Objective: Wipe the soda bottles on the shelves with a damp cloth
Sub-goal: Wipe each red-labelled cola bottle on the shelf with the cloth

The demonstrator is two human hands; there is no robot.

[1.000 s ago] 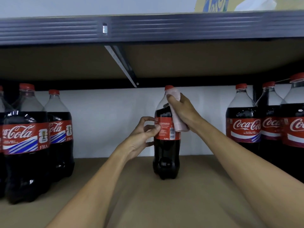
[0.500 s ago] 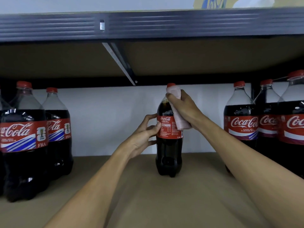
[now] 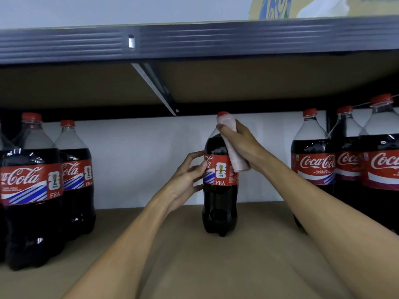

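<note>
We are gripping the bottle (image 3: pixel 220 190) at its label with our left hand (image 3: pixel 185 180) to steady it — our right hand (image 3: pixel 241 143) is clasping the pink cloth (image 3: pixel 232 145) against its neck.

A dark ribbed metal beam (image 3: pixel 194 43) spans the view; just beneath it sits a shadowed brown underside (image 3: pixel 269 80), crossed by a slanting steel brace (image 3: pixel 155 87); below the beam, a white back wall (image 3: pixel 140 158); well beneath it, a tan shelf board (image 3: pixel 194 266); above the beam, a yellow carton (image 3: pixel 254 6).
</note>
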